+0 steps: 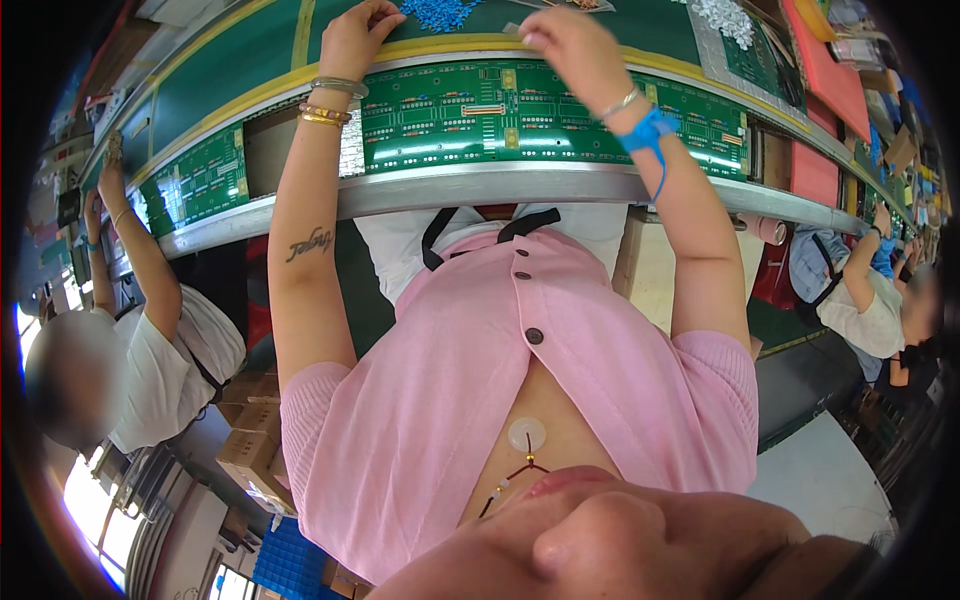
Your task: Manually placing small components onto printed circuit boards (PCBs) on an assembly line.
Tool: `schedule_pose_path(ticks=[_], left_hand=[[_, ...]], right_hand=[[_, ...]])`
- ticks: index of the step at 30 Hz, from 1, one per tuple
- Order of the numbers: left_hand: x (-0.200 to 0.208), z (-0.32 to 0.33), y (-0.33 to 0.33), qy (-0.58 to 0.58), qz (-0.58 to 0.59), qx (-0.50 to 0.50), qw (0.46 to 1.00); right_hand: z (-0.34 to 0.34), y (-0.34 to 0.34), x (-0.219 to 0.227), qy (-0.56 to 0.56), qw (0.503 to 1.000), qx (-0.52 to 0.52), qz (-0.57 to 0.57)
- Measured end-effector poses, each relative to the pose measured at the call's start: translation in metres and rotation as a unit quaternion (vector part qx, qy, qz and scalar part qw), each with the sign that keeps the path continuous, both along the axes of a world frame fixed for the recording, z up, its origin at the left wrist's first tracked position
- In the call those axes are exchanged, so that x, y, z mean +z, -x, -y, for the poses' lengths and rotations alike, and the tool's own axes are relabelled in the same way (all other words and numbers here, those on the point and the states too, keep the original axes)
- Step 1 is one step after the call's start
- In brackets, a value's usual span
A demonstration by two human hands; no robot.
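My left hand (356,38) is at the far side of the rail, thumb and fingers pinched together beside a pile of small blue parts (440,12). Whatever those fingertips hold, if anything, is too small to make out. Over the far yellow edge, my right hand (572,50) has its fingers drawn together, somewhat blurred. A small pale, see-through piece (512,29) shows at its fingertips; its kind is unclear. Below both hands lies a long green circuit board (430,125) with rows of sockets, small parts and pale connectors. My right forearm covers part of it.
A metal rail (480,186) runs along the board's near side. Another circuit board (200,172) lies further left. White small parts (722,22) and brownish parts (584,3) are on the far surface. Red-pink sheets (830,75) stand right. Co-workers (165,370) work on both sides.
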State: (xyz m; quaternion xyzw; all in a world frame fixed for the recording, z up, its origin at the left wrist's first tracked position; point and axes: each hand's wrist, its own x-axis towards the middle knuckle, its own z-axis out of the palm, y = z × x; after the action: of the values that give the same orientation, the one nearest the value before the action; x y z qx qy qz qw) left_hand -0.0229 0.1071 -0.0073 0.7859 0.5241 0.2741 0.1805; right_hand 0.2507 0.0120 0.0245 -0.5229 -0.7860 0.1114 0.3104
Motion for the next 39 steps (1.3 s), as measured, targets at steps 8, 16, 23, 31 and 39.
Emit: schedule_pose_path(ticks=[8,16,23,31,39], left_hand=[[0.013,0.020,0.000,0.061,0.099,-0.041,0.992],[0.036,0.059,0.005,0.036,0.129,-0.068,0.989],[0.038,0.080,0.016,0.129,0.104,-0.036,0.986],[0.030,0.094,0.026,-0.001,-0.057,-0.059,0.997],[0.025,0.093,0.026,-0.020,-0.136,-0.079,0.987]], right_hand=[[0.037,0.037,-0.023,0.021,0.992,0.110,0.063],[0.041,0.040,-0.028,-0.052,0.981,0.136,0.129],[0.058,0.027,-0.019,-0.075,0.975,0.148,0.149],[0.063,0.020,-0.015,-0.068,0.968,0.100,0.219],[0.057,0.024,-0.022,-0.088,0.986,0.062,0.124]])
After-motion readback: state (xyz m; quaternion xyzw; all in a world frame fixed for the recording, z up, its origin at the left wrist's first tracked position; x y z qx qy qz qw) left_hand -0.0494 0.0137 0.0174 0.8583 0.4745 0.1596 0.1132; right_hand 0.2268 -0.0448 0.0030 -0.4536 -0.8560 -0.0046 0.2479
